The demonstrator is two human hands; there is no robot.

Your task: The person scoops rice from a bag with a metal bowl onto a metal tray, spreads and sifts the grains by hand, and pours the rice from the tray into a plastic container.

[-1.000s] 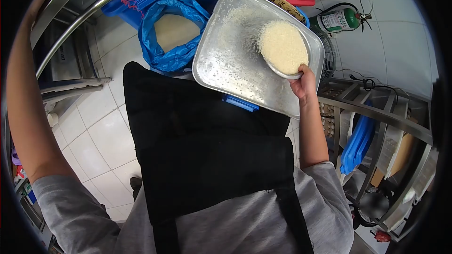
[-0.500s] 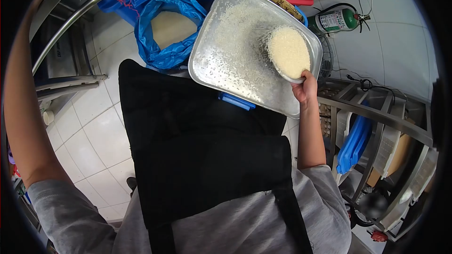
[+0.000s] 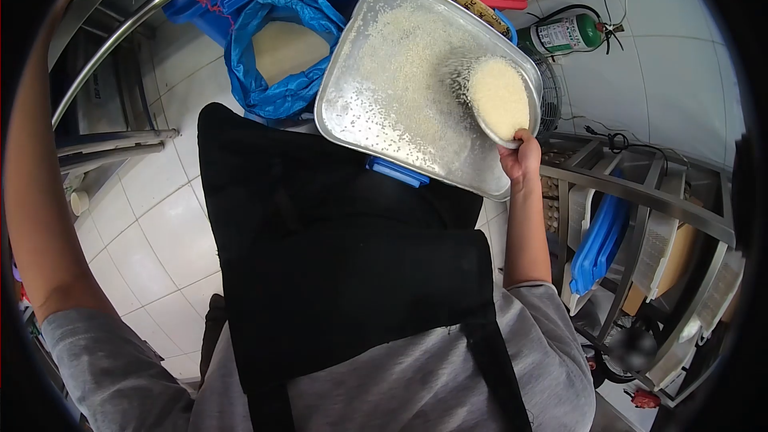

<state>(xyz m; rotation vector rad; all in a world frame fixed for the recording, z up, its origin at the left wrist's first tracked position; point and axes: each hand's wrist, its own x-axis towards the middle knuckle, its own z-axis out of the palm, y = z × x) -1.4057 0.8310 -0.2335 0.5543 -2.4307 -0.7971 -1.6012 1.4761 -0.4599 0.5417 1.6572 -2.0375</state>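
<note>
The right grip (image 3: 522, 158) holds the bowl (image 3: 493, 134) by its near rim, long axis pointing away, slightly left.

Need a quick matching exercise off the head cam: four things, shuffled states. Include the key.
Things:
1. bowl
2. metal tray
3. blue plastic bag
4. fire extinguisher

States:
A. green, with a white label
B. crumpled, open at the mouth
C. held at its rim by the right hand, heaped with pale rice
D. broad and flat, with loose grains scattered over it

Pairs: 1-C, 2-D, 3-B, 4-A
</note>
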